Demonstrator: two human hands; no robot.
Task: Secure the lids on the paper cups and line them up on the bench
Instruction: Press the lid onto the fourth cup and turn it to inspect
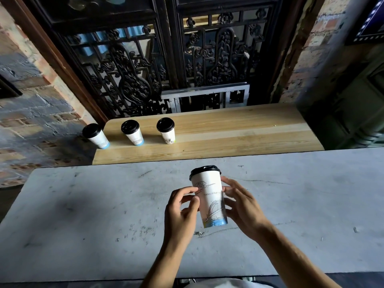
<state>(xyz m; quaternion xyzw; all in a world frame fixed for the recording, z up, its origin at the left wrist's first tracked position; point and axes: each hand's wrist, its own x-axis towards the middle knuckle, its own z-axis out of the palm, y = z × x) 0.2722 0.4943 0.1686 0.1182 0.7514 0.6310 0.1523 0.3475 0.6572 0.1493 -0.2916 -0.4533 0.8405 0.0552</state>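
Note:
A white paper cup [209,199] with line drawings, a blue base and a black lid [204,171] is held above the grey table [83,215]. My left hand [180,210] touches its left side with fingertips. Against its right side, my right hand [241,206] wraps the cup from behind. Three more lidded cups stand in a row on the wooden bench [239,134]: one at the bench's left end [96,135], one beside it [132,132], one further right [166,130].
The bench lies beyond the grey table, with bare wood to the right of the cups. Behind it stands a dark carved wooden screen [145,69] and a metal frame [207,96]. Brick walls flank both sides.

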